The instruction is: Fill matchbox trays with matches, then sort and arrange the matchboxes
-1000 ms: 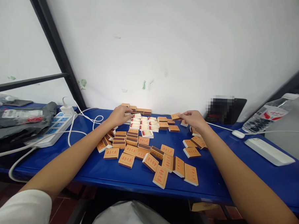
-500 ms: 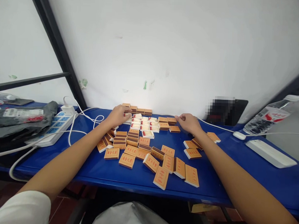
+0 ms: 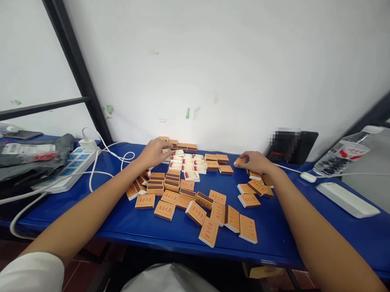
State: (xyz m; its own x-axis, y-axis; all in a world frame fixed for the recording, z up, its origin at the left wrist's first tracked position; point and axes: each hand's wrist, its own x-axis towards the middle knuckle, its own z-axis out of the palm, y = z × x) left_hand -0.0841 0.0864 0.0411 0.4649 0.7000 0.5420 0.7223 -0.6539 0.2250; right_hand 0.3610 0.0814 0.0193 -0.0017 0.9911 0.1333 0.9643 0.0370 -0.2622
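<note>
My right hand (image 3: 258,162) has its fingers closed on one orange matchbox (image 3: 239,161) at the back right of the table. To the left, my left hand (image 3: 153,153) rests with fingers apart at the end of the block of open match trays (image 3: 188,162), its tips by the leftmost tray. Those white trays show red-tipped matches. Closed matchboxes (image 3: 212,165) adjoin the block on its right, and a row of matchboxes (image 3: 182,146) stands behind it along the wall. Several more matchboxes (image 3: 164,209) lie loosely nearer me, and another small pile (image 3: 249,200) is below my right hand.
At left are a white power strip (image 3: 71,168) with cables and a grey plastic bag (image 3: 29,158). On the right lie a white oblong block (image 3: 347,200), a plastic bottle (image 3: 348,150) and a black device (image 3: 303,148). The blue table (image 3: 114,228) meets the wall behind.
My right hand has moved right, away from the closed boxes beside the trays, and now has a matchbox in its fingers. My left hand stays by the trays.
</note>
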